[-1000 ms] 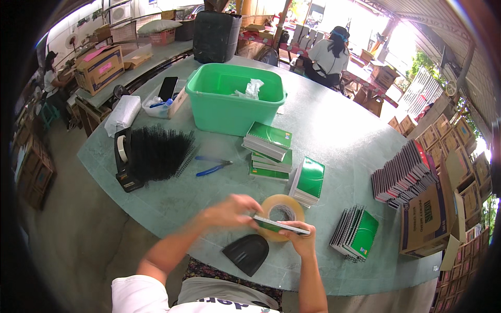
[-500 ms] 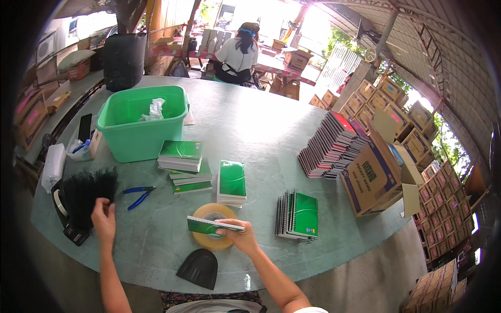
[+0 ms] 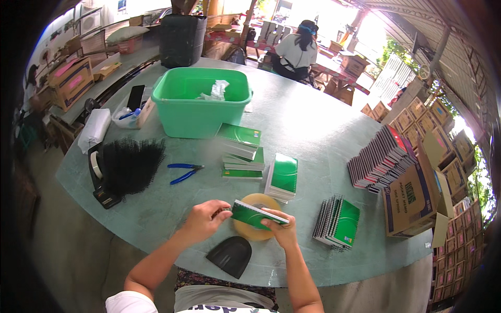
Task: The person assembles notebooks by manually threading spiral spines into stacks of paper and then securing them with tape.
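Observation:
A small green-covered notebook (image 3: pixel 253 213) is in my right hand (image 3: pixel 282 229), gripped near its right end with the thumb across the cover. My left hand (image 3: pixel 206 221) is at the notebook's left end, its fingertips pinched together; a thin dark bit shows there, too small to make out. Below the notebook a roll of clear tape (image 3: pixel 255 233) lies flat on the table. Nearer me rests a black rounded flat piece (image 3: pixel 231 256). To the left are blue-handled cutters (image 3: pixel 183 173) and a black bristly bundle (image 3: pixel 133 164), which looks like binding wire.
Stacks of green notebooks (image 3: pixel 284 175) stand mid-table, with spiral-bound ones (image 3: pixel 344 221) to the right. Beyond are red-covered notebooks (image 3: pixel 378 159) and an open carton (image 3: pixel 409 201). A green tub (image 3: pixel 203 112) stands at the back. A person (image 3: pixel 296 52) sits beyond the table.
My left hand has moved from the black bundle to the left end of the notebook, and its fingers have closed. My right hand still holds the notebook. The whole view has shifted left.

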A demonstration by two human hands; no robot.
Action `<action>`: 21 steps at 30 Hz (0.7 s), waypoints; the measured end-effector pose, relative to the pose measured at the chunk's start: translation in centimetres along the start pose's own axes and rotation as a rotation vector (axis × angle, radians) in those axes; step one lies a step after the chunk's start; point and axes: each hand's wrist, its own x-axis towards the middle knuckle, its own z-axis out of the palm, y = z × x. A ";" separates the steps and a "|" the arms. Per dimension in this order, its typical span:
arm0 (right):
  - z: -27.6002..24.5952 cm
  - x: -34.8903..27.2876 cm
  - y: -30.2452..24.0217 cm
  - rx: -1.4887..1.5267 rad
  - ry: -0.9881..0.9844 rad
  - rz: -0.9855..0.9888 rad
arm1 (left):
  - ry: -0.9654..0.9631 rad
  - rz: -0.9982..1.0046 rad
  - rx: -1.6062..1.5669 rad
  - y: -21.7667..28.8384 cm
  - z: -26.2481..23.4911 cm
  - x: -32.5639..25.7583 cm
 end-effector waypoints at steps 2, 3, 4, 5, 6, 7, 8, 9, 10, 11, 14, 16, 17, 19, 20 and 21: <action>0.1 0.0 0.1 -0.016 -0.010 -0.016 | 0.026 0.024 0.036 0.3 0.4 -0.1; 0.1 0.1 0.1 -0.025 -0.011 -0.026 | 0.051 0.029 0.057 0.3 0.5 -0.2; 0.1 0.1 0.0 -0.021 -0.009 -0.013 | 0.075 0.034 0.079 0.4 0.7 -0.2; 0.1 0.1 -0.1 -0.019 -0.007 -0.001 | 0.099 0.040 0.099 0.3 0.8 -0.2; 0.1 0.1 -0.1 -0.016 -0.003 0.012 | 0.102 0.050 0.111 0.3 0.8 -0.2; 0.0 0.1 0.0 -0.011 -0.001 0.002 | 0.105 0.060 0.122 0.2 0.8 -0.2; 0.0 0.2 0.1 -0.006 0.002 -0.010 | 0.107 0.071 0.135 0.2 0.8 -0.3; -0.1 0.2 0.2 -0.001 0.005 -0.021 | 0.056 0.028 0.120 0.2 0.6 -0.3; -0.2 0.2 0.2 -0.016 -0.008 -0.007 | 0.005 -0.016 0.105 0.3 0.4 -0.2; -0.4 0.1 0.2 -0.032 -0.024 0.006 | -0.043 -0.061 0.090 0.4 0.1 -0.2; -0.5 0.0 0.2 -0.061 -0.047 0.004 | -0.164 -0.494 -0.373 0.7 -0.6 0.6; -0.5 0.0 0.2 -0.059 -0.055 -0.011 | -0.209 -0.562 -0.437 0.8 -0.8 0.8; -0.5 0.0 0.1 -0.050 -0.057 -0.016 | -0.234 -0.596 -0.469 0.8 -0.9 1.0; -0.3 -0.1 0.0 -0.049 -0.052 -0.016 | -0.297 -0.608 -0.504 0.5 -1.4 1.3; -0.3 -0.1 -0.1 -0.059 -0.044 -0.013 | -0.329 -0.612 -0.523 0.3 -1.5 1.4; -0.3 -0.1 -0.1 -0.070 -0.036 -0.009 | -0.331 -0.583 -0.530 0.1 -1.4 1.3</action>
